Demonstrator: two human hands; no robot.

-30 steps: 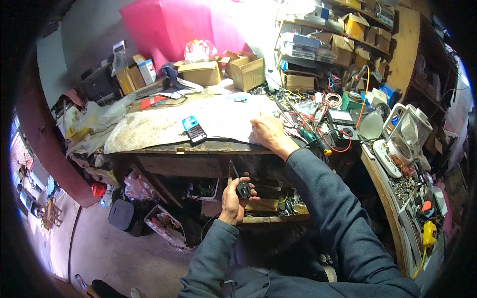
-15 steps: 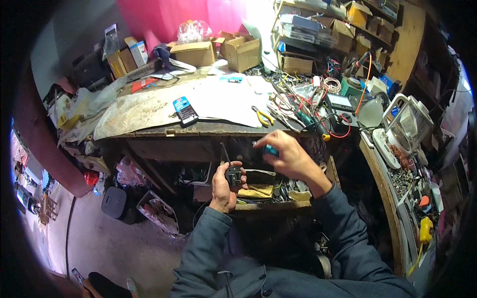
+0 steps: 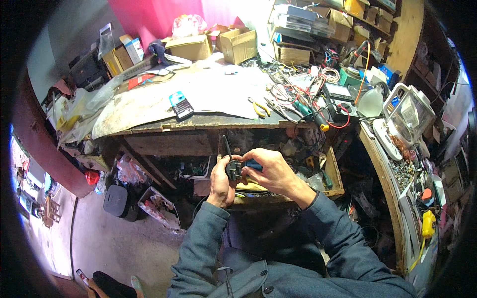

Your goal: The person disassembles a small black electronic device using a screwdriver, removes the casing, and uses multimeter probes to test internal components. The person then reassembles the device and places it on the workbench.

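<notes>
My left hand (image 3: 221, 183) is closed around a black power plug (image 3: 232, 170), whose prongs face to the right. A black cable (image 3: 227, 146) sticks up from the plug, away from me. My right hand (image 3: 272, 171) grips a teal-handled screwdriver (image 3: 254, 164), with its front end against or very near the plug; fingers hide the contact and most of the shaft. Both hands are together in front of the bench, above an open wooden drawer (image 3: 339, 185) holding tools and a yellow cloth-like item (image 3: 252, 186).
On the workbench (image 3: 141, 111) are a blue-and-black card pack (image 3: 181, 105), yellow-handled pliers (image 3: 260, 107), and a multimeter (image 3: 339, 93) among tangled leads. Cardboard boxes (image 3: 238, 45) stand behind. A black bin (image 3: 119, 201) is at left; another person's hand holds a phone (image 3: 82, 275) lower left.
My right hand has come down and left with the screwdriver, from raised and apart to meeting the plug. My left hand still holds the plug. The view has shifted slightly.
</notes>
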